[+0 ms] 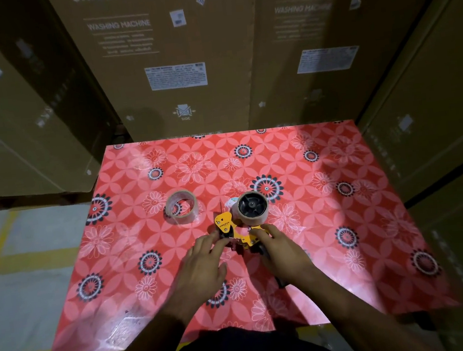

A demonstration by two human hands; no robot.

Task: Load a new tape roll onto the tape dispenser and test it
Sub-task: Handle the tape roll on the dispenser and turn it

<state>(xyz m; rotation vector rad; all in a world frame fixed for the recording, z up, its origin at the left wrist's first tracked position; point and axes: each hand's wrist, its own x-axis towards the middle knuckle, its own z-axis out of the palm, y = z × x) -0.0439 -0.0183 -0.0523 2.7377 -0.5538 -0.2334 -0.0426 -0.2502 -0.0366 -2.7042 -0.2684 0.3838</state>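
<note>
Beyond the left hand [202, 261], up-left of its fingertips, lies the clear tape roll with brown core [181, 208]; both hands grasp the yellow metal tape dispenser [231, 229], right hand [281, 251] farther away.

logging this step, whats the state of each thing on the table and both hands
tape dispenser: lying on the table, spool carries a cardboard core
cardboard core: on the spool, looks empty of tape
clear tape roll: loose on the table, left of the dispenser, not loaded
left hand: fingers on the dispenser's front end
right hand: gripping the dispenser
</note>
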